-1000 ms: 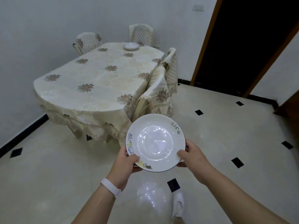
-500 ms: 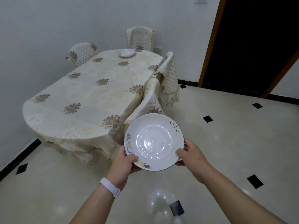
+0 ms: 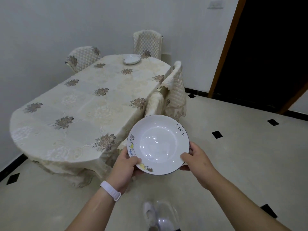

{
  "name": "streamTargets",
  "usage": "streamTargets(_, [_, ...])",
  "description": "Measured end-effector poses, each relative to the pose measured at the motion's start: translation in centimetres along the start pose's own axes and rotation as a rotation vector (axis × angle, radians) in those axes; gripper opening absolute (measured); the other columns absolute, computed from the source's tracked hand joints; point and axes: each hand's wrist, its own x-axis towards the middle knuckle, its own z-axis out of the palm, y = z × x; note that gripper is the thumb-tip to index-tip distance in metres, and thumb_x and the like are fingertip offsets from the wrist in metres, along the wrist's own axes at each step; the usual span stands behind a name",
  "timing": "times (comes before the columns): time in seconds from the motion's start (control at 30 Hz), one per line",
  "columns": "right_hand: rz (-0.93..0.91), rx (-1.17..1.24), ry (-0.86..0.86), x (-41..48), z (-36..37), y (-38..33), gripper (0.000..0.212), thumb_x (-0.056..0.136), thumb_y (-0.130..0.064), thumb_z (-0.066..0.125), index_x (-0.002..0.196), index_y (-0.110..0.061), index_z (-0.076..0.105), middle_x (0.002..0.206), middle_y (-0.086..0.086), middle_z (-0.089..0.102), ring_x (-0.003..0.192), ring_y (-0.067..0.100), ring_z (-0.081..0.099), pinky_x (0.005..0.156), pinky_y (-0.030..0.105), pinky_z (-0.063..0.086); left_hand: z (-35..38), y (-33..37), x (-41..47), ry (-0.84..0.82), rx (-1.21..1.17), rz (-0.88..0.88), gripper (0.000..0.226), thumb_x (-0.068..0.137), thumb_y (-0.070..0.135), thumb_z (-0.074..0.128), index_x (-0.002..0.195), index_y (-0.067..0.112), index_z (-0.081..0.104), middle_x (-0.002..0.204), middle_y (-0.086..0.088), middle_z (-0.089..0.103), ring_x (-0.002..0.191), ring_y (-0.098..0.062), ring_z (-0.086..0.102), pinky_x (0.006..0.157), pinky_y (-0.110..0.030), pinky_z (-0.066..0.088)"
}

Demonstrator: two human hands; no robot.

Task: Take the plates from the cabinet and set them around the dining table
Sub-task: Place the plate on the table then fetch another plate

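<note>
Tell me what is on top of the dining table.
One white plate sits at the far end of the dining table, on a floral tablecloth. The tablecloth hides the tabletop itself.

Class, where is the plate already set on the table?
In the head view, the set plate sits at the table's far end, just in front of the far chair.

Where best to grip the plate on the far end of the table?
Take the plate on the table by its raised rim, from the end by the far chair, where it sits close to the edge. Its flared rim looks liftable; fingers under, thumb on top.
</note>
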Motion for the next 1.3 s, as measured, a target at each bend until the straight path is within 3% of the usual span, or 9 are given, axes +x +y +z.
streamTargets(0.17, [-0.001, -0.057, -0.011, 6.0, 1.5, -1.8, 0.039, 0.089, 0.000, 0.047, 0.115, -0.027, 0.058, 0.106, -0.006, 0.073, 0.090, 0.017, 0.070, 0.071, 0.034, 0.060, -1.2, 1.0, 6.7, 0.000, -0.039, -0.017, 0.043, 0.085, -0.013, 0.046, 0.113, 0.017, 0.059, 0.098, -0.012, 0.072, 0.078, -0.029, 0.069, 0.054, -0.032, 0.054])
streamTargets(0.23, [0.006, -0.062, 0.000, 8.5, 2.1, -2.7, 0.039, 0.089, 0.001, 0.047, 0.116, -0.025, 0.059, 0.106, -0.004, 0.073, 0.086, 0.014, 0.070, 0.064, 0.028, 0.058, -1.6, 1.6, 9.6, -0.016, -0.042, -0.011, 0.045, 0.085, -0.013, 0.046, 0.115, 0.018, 0.059, 0.102, -0.012, 0.072, 0.085, -0.033, 0.069, 0.062, -0.039, 0.056])
streamTargets(0.33, [0.022, -0.116, 0.001, 12.9, 3.1, -4.5, 0.039, 0.088, -0.001, 0.049, 0.119, -0.023, 0.058, 0.106, -0.003, 0.073, 0.093, 0.018, 0.069, 0.069, 0.034, 0.061, -2.4, 3.2, 14.0, -0.035, -0.051, -0.014, 0.046, 0.085, -0.012, 0.046, 0.116, 0.019, 0.059, 0.102, -0.011, 0.073, 0.087, -0.035, 0.069, 0.073, -0.052, 0.057])
streamTargets(0.53, [-0.009, -0.182, -0.053, 21.1, 7.3, -9.5, 0.043, 0.090, -0.001, 0.049, 0.122, -0.029, 0.056, 0.106, -0.005, 0.072, 0.089, 0.014, 0.067, 0.066, 0.029, 0.058, -5.8, 6.9, 22.0, -0.005, -0.107, -0.067, 0.036, 0.086, -0.010, 0.050, 0.115, 0.011, 0.057, 0.103, -0.016, 0.071, 0.086, -0.037, 0.070, 0.076, -0.059, 0.056])
streamTargets(0.67, [-0.032, -0.191, -0.073, 24.7, 10.1, -11.3, 0.039, 0.091, -0.001, 0.051, 0.114, -0.032, 0.056, 0.105, -0.007, 0.072, 0.093, 0.016, 0.067, 0.074, 0.037, 0.059, -7.9, 9.2, 25.5, 0.035, -0.129, -0.036, 0.034, 0.087, -0.012, 0.049, 0.111, 0.009, 0.058, 0.095, -0.013, 0.073, 0.071, -0.025, 0.071, 0.056, -0.037, 0.058])
streamTargets(0.83, [-0.029, -0.252, -0.157, 28.8, 13.0, -12.8, 0.038, 0.090, -0.002, 0.053, 0.115, -0.030, 0.057, 0.106, -0.006, 0.072, 0.097, 0.020, 0.067, 0.071, 0.034, 0.060, -10.7, 10.0, 27.2, 0.096, -0.128, -0.025, 0.032, 0.088, -0.006, 0.053, 0.113, 0.013, 0.058, 0.098, -0.012, 0.073, 0.073, -0.025, 0.071, 0.056, -0.033, 0.056])
streamTargets(1.03, [-0.026, -0.284, -0.288, 32.9, 17.1, -12.9, 0.042, 0.090, 0.002, 0.052, 0.112, -0.033, 0.057, 0.100, -0.008, 0.071, 0.089, 0.014, 0.065, 0.070, 0.035, 0.060, -13.4, 9.4, 28.5, 0.262, -0.204, -0.042, 0.034, 0.088, -0.004, 0.053, 0.110, 0.020, 0.062, 0.096, -0.008, 0.074, 0.078, -0.028, 0.070, 0.060, -0.032, 0.054])
streamTargets(1.13, [0.000, -0.288, -0.363, 35.2, 18.6, -12.4, 0.043, 0.089, 0.005, 0.051, 0.108, -0.033, 0.058, 0.099, 0.001, 0.071, 0.083, 0.020, 0.065, 0.070, 0.039, 0.059, -14.1, 8.9, 29.2, 0.353, -0.228, -0.064, 0.033, 0.089, -0.005, 0.053, 0.110, 0.018, 0.062, 0.091, -0.007, 0.074, 0.075, -0.025, 0.070, 0.059, -0.031, 0.054])
streamTargets(1.3, [0.021, -0.317, -0.470, 40.0, 20.8, -11.4, 0.045, 0.088, 0.007, 0.050, 0.111, -0.031, 0.059, 0.100, -0.001, 0.069, 0.087, 0.017, 0.066, 0.061, 0.024, 0.056, -14.0, 8.1, 30.9, 0.536, -0.309, -0.113, 0.033, 0.091, -0.006, 0.050, 0.110, 0.018, 0.060, 0.093, -0.007, 0.071, 0.073, -0.022, 0.067, 0.057, -0.029, 0.054])
